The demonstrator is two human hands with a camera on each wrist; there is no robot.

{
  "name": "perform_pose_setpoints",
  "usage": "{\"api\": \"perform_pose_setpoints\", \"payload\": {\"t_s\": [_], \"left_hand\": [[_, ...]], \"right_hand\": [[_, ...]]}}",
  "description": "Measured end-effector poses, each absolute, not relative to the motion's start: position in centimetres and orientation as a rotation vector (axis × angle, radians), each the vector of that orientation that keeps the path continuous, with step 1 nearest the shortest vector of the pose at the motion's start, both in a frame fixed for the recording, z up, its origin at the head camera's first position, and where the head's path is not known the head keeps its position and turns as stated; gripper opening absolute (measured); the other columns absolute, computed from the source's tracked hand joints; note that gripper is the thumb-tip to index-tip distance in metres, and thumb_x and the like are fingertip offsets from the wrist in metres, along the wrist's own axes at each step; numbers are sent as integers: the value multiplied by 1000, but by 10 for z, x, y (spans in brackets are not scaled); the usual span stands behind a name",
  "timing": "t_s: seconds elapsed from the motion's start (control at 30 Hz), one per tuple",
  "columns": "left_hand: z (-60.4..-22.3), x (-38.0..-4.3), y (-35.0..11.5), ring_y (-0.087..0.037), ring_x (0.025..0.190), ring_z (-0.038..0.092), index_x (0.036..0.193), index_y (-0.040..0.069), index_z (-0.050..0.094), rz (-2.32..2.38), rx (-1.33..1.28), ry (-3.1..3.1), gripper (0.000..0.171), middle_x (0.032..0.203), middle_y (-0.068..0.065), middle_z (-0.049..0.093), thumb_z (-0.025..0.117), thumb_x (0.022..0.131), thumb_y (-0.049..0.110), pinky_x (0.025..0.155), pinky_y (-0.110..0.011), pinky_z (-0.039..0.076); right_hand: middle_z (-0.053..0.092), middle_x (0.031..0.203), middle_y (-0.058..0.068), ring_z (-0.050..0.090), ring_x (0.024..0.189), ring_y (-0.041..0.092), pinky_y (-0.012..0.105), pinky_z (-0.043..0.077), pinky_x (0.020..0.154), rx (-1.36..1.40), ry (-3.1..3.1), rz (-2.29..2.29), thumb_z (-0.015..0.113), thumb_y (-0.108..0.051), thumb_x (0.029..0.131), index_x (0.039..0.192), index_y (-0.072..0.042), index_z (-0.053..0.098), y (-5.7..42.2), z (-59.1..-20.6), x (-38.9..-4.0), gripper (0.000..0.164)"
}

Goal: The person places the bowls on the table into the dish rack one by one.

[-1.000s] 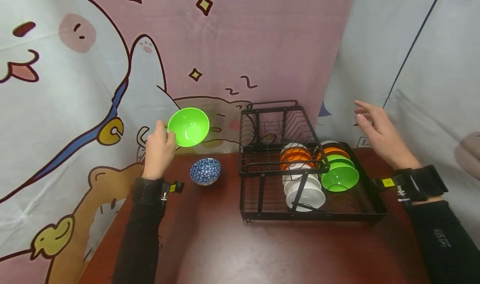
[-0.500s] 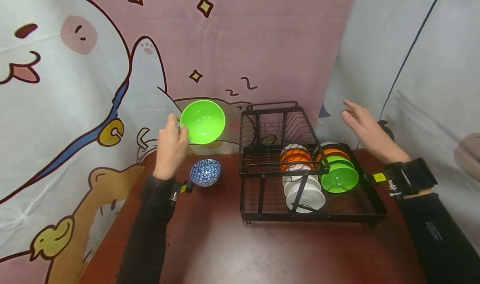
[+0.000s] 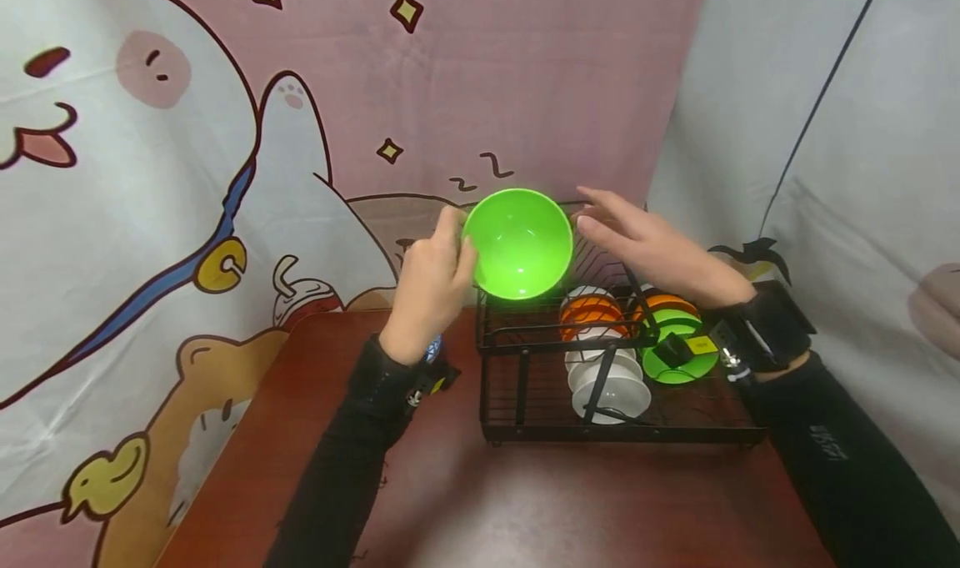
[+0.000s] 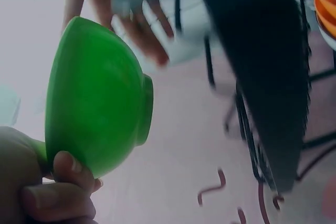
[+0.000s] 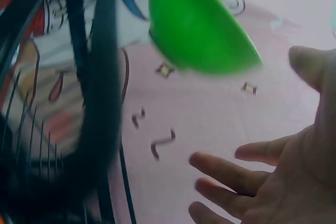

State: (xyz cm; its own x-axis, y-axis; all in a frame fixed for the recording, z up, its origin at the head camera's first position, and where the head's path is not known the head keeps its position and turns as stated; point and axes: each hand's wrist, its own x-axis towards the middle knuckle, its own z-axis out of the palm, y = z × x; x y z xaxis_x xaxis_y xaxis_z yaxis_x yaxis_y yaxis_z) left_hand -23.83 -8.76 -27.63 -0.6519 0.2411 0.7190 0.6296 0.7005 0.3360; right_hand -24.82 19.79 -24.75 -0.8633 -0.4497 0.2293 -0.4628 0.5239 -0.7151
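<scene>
A bright green bowl [image 3: 519,247] is held up in front of the black dish rack [image 3: 525,344], its inside facing the head camera. My left hand [image 3: 435,280] pinches its left rim between thumb and fingers; the left wrist view shows the outside and foot of the green bowl [image 4: 100,98]. Close to the opposite rim is my right hand [image 3: 645,247], fingers spread. In the right wrist view that hand [image 5: 278,182] shows a gap between its fingertips and the bowl.
Inside the rack stand white bowls [image 3: 611,393], orange bowls [image 3: 591,311] and green bowls [image 3: 675,374], partly behind my right wrist. A blue patterned bowl [image 3: 432,349] on the brown table [image 3: 300,434] is mostly hidden by my left wrist. A printed cloth [image 3: 525,76] hangs behind.
My left hand has carried the green bowl rightward from the left side to in front of the rack. My right hand has moved left toward it.
</scene>
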Motion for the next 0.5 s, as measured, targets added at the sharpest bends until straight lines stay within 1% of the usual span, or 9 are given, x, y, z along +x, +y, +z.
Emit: {"api": "perform_pose_setpoints", "payload": {"t_s": [0.07, 0.13, 0.17, 0.23, 0.3, 0.37, 0.43, 0.5], "left_hand": [[-277, -235, -78, -16, 49, 46, 119, -2, 53, -752, -707, -2249, 20, 62, -6, 54, 43, 104, 8, 45, -28, 37], [-279, -231, -71, -16, 48, 46, 118, -1, 53, -748, -747, -2254, 19, 62, -6, 53, 43, 104, 8, 44, -28, 38], [-280, -230, -68, -15, 48, 46, 118, -1, 53, -755, -762, -2260, 19, 62, -5, 54, 43, 105, 8, 44, -27, 38], [-283, -228, -64, -14, 48, 46, 118, 0, 52, -769, -777, -2266, 18, 63, -5, 54, 43, 105, 8, 44, -26, 39], [-286, -226, -61, -13, 47, 46, 119, 0, 51, -787, -788, -2267, 18, 63, -5, 54, 42, 105, 7, 43, -24, 39], [-288, -226, -59, -13, 48, 47, 120, 0, 51, -806, -787, -2259, 18, 64, -5, 55, 43, 105, 7, 43, -23, 39], [-289, -226, -58, -13, 47, 47, 120, 0, 51, -819, -790, -2248, 18, 65, -5, 56, 43, 105, 7, 43, -23, 40], [-290, -226, -57, -13, 47, 47, 119, 0, 51, -821, -786, -2239, 17, 64, -5, 56, 43, 105, 7, 43, -24, 40]], "right_hand": [[43, 160, 15, 46, 144, 35, 60, 39, 115, 855, -2729, 1309, 47, -42, 109, 163, -17, 29, 191, -248, -247, 62], [51, 153, 15, 57, 134, 32, 53, 48, 109, 887, -2728, 1371, 51, -38, 109, 160, -16, 35, 185, -251, -247, 58], [54, 149, 16, 61, 128, 31, 48, 53, 104, 897, -2725, 1396, 53, -34, 109, 159, -13, 36, 182, -252, -247, 57], [60, 138, 16, 67, 112, 29, 39, 60, 90, 890, -2709, 1432, 55, -22, 107, 155, -11, 41, 179, -254, -246, 51], [61, 132, 18, 67, 105, 29, 34, 61, 82, 861, -2695, 1461, 53, -11, 105, 153, -8, 43, 177, -255, -245, 49], [60, 133, 19, 65, 103, 29, 31, 60, 79, 834, -2674, 1474, 49, -4, 102, 152, -7, 45, 175, -255, -245, 50], [61, 132, 19, 63, 98, 30, 32, 59, 74, 806, -2663, 1501, 47, 0, 100, 151, -8, 47, 174, -255, -245, 52], [61, 133, 19, 62, 96, 30, 33, 59, 72, 788, -2668, 1520, 46, 0, 100, 151, -8, 47, 173, -255, -245, 52]]}}
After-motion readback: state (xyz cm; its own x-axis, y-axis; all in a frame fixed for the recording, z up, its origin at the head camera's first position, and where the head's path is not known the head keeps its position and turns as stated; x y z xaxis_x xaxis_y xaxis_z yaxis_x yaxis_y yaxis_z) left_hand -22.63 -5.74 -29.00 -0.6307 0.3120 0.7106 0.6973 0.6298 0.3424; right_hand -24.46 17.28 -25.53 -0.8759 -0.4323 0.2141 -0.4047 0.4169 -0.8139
